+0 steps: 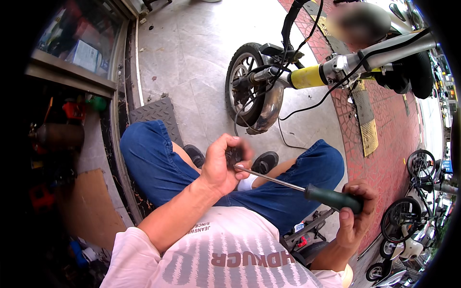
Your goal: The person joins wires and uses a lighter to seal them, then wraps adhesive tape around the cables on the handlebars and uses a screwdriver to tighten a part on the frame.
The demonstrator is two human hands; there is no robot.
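Note:
My right hand (355, 211) is wrapped round the dark green handle of a screwdriver (283, 183). Its metal shaft runs leftward, and the tip meets the fingers of my left hand (220, 165). In that hand's curled fingers sits a small dark part (234, 155); blur and the fingers hide its kind. Both hands are above my lap, between my bent knees in blue shorts. Just beyond them, a scooter (307, 77) with a yellow band on its column lies tipped over, its front wheel (245, 81) and scuffed fender facing me.
Loose black cables (307, 106) trail from the scooter. A textured metal ramp (154, 115) lies by the doorway at left, near a glass cabinet (81, 48). Red paving (357, 158) with a yellow-black kerb strip (367, 129) runs along the right. Parked bikes (401, 218) stand farther right.

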